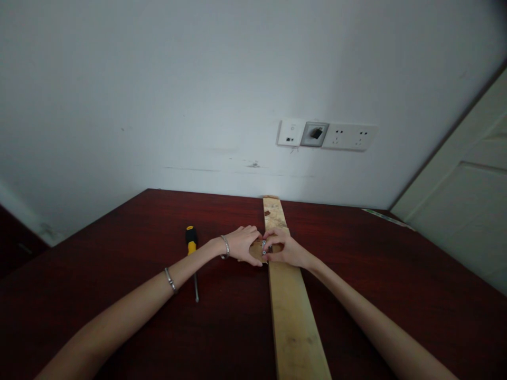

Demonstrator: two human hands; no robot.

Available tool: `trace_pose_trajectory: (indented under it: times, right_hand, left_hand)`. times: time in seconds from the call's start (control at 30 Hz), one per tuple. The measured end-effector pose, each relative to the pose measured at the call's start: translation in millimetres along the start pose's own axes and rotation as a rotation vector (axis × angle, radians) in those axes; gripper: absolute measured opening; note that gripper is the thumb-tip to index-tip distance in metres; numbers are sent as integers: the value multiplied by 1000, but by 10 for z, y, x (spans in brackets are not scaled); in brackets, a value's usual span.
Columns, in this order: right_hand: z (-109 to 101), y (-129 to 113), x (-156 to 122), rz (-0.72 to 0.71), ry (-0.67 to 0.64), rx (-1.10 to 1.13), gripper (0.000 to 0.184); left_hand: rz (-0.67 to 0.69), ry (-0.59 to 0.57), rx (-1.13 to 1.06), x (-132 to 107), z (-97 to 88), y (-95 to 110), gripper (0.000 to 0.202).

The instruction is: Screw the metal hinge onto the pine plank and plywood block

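Small metal piece sits between both hands, at the left edge of the plank; plank's long axis runs wall to person, under the right hand. Left hand grips brown piece; right fingertips meet metal, pinch unclear.

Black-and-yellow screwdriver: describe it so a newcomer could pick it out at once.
On the dark red tabletop, look left of the long, pale wooden plank. There the person's left forearm, wearing two silver-coloured bracelets, crosses over the screwdriver, handle towards the white wall. Its black-and-yellow handle and slim metal shaft set it apart from the broad, flat plank.
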State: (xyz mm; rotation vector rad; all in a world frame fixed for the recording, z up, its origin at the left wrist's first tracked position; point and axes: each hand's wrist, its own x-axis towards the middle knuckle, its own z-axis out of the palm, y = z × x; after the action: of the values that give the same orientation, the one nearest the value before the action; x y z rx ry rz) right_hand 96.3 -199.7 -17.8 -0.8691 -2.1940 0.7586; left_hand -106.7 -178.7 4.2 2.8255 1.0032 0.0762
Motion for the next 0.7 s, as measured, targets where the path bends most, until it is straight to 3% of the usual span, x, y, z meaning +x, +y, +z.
trace_pose_trajectory:
  times: [0.43, 0.7]
  right_hand:
    - [4, 25, 9, -39, 2, 15, 6]
    - [-23, -20, 0, -1, -32, 50, 14]
  left_hand:
    - [56, 42, 34, 31, 44, -43, 69]
    - [61, 49, 22, 26, 23, -32, 68]
